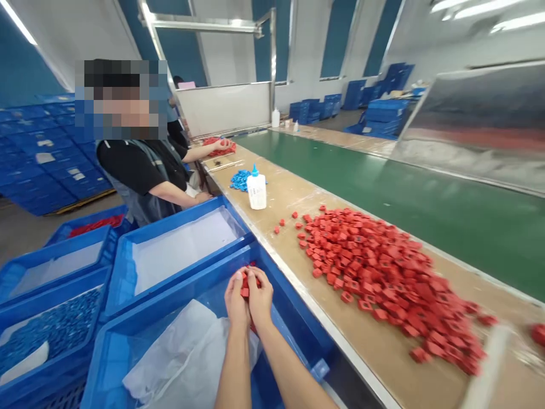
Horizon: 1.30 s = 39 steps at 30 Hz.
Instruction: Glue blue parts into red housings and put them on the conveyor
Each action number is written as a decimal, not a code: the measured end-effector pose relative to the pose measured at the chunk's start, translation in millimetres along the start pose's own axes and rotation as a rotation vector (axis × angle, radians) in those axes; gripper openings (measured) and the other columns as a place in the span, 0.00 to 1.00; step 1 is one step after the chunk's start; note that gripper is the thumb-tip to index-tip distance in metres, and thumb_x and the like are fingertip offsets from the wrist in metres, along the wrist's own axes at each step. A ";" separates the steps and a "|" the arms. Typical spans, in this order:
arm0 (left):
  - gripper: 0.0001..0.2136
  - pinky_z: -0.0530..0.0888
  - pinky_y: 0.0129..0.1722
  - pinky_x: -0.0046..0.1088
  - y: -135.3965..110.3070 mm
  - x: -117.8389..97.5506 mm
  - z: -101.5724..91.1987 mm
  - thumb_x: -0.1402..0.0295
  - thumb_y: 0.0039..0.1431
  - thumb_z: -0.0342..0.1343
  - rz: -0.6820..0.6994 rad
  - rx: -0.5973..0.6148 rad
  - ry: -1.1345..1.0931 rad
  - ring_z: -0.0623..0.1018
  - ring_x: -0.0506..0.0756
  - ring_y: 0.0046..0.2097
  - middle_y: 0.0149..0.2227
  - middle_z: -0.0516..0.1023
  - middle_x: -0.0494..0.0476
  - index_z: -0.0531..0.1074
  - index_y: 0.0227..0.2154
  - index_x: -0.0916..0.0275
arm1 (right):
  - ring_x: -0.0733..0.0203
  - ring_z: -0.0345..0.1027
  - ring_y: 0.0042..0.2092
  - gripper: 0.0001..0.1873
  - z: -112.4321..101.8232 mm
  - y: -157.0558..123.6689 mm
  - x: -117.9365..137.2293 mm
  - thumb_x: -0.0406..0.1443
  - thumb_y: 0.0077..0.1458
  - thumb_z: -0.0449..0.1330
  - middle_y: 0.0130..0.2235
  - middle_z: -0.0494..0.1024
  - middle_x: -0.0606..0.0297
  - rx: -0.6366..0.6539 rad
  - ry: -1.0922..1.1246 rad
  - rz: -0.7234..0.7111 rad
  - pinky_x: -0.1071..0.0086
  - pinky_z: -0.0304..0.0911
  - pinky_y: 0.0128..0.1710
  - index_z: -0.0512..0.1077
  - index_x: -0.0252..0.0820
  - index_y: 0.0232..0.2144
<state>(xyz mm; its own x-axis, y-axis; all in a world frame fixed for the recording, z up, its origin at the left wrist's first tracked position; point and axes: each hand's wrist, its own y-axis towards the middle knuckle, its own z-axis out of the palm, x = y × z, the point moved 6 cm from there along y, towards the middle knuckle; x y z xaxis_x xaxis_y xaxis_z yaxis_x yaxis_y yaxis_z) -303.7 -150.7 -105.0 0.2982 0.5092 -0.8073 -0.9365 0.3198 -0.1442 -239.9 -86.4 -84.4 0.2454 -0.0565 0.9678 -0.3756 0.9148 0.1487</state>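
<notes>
My left hand (236, 298) and my right hand (260, 295) are pressed together over a blue crate (298, 318), fingers closed round a small bunch of red square parts (246, 282). The crate under them is lined with a clear plastic bag (187, 352). On the brown worktable (383, 346) to the right lies a large heap of the same red parts (383, 278), with a few strays at its near-left edge.
A white glue bottle with a blue tip (256, 190) and a small pile of blue parts (240, 179) stand farther along the table. A co-worker (145, 170) sits at the left. More blue crates (183, 244) lie left; a green conveyor belt (409, 199) runs right.
</notes>
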 end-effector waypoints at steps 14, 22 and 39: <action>0.16 0.76 0.43 0.34 -145.1 66.4 309.6 0.55 0.55 0.60 0.053 0.649 0.041 0.81 0.56 0.38 0.36 0.82 0.60 0.78 0.34 0.65 | 0.56 0.71 0.44 0.19 -256.3 94.8 183.7 0.47 0.63 0.52 0.41 0.79 0.57 -0.522 -0.289 -0.348 0.61 0.64 0.49 0.74 0.38 0.38; 0.07 0.72 0.50 0.43 -180.8 115.3 328.1 0.67 0.60 0.56 0.446 0.783 0.422 0.76 0.60 0.42 0.36 0.78 0.63 0.78 0.32 0.62 | 0.57 0.72 0.40 0.19 -345.9 103.8 150.4 0.47 0.63 0.55 0.37 0.78 0.59 -0.650 -0.485 -0.318 0.58 0.66 0.46 0.74 0.37 0.36; 0.24 0.68 0.54 0.60 -49.5 45.3 -61.7 0.70 0.57 0.57 0.481 0.335 1.552 0.67 0.71 0.59 0.58 0.61 0.68 0.65 0.57 0.58 | 0.59 0.76 0.34 0.12 -334.5 -110.8 115.4 0.42 0.62 0.57 0.36 0.81 0.61 -0.142 -0.806 -0.263 0.72 0.69 0.35 0.76 0.40 0.38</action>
<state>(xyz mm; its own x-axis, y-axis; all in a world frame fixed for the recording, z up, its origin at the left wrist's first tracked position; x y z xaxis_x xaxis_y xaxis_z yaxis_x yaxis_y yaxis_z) -255.3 -192.8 -169.8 -0.6367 -0.5575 -0.5327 -0.7421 0.6308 0.2269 129.1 -60.5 -57.2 -0.4212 -0.4912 0.7624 -0.2670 0.8705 0.4134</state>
